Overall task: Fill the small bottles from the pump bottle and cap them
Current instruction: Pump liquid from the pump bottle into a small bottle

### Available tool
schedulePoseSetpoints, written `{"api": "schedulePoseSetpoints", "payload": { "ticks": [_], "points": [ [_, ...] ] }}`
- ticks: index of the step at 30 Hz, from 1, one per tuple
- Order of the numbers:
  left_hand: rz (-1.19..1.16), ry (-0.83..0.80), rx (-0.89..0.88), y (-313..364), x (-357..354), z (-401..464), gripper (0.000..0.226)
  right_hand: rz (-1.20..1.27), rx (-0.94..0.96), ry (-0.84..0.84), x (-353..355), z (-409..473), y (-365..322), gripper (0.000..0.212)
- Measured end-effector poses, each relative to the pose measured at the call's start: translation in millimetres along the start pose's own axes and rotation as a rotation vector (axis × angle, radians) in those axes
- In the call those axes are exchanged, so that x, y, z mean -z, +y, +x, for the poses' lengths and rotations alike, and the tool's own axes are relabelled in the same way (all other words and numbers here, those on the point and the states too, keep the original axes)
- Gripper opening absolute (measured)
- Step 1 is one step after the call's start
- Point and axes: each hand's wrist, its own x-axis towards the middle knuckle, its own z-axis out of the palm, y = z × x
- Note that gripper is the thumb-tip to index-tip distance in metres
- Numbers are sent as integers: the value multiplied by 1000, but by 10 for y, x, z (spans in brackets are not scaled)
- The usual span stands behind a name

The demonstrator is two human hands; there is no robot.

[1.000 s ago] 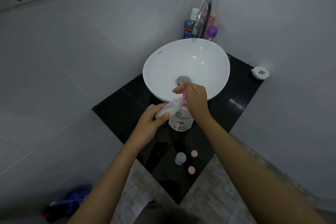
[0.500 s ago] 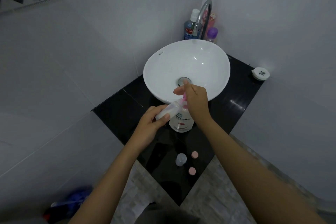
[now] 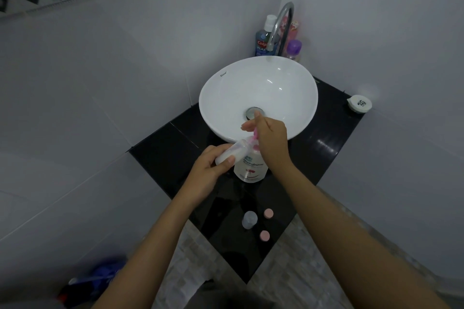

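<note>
Countertop (image 3: 334, 133) of glossy black stone fills the corner between pale tiled walls, and on it sits a white basin (image 3: 226, 98) under a curved chrome tap (image 3: 281, 25); toiletry bottles (image 3: 263, 40) crowd the corner behind the tap, and a small round white container (image 3: 359, 103) lies by the right wall. Just in front of the basin stands the white pump bottle (image 3: 251, 167), upright. The right hand (image 3: 272, 138) rests on top of its pink pump head (image 3: 255, 136), fingers bent down over it. The left hand (image 3: 209, 170) grips a clear small bottle (image 3: 232, 152), tilted with its mouth up against the pump spout. Nearer the front edge, a second clear bottle (image 3: 249, 219) stands uncapped, with two pink caps (image 3: 268, 213) lying just beside it, one farther back, one nearer (image 3: 264, 235).
</note>
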Motion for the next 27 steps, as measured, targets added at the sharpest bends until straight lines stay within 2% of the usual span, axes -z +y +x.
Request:
{"api": "schedulePoseSetpoints", "payload": {
  "ticks": [8, 16, 27],
  "points": [
    [2, 4, 9, -51, 7, -22, 26, -32, 10, -12, -10, -51, 54, 45],
    [-5, -1, -19, -41, 16, -31, 27, 38, -26, -16, 5, -45, -11, 44],
    [13, -6, -18, -7, -39, -22, 21, -61, -14, -34, 0, -14, 51, 45]
  ]
}}
